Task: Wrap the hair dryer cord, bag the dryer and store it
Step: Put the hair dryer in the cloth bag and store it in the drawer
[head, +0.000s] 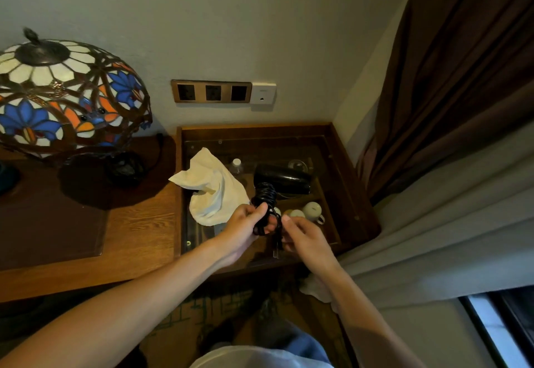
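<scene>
- Left hand (244, 230): curled round the coiled black cord (264, 207), which is wound on the handle of the hair dryer (284, 178).
- Right hand (303, 236): the cord's loose end is pinched at 3 o'clock of the coil.
- A white bag (212, 188) is seen lying on the glass tabletop (332, 165), at 9 o'clock of the dryer.

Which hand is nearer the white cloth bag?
Left. The left hand holds the cord-wrapped dryer handle right beside the white cloth bag; the right hand is on the handle's far side, pinching the cord end.
</scene>
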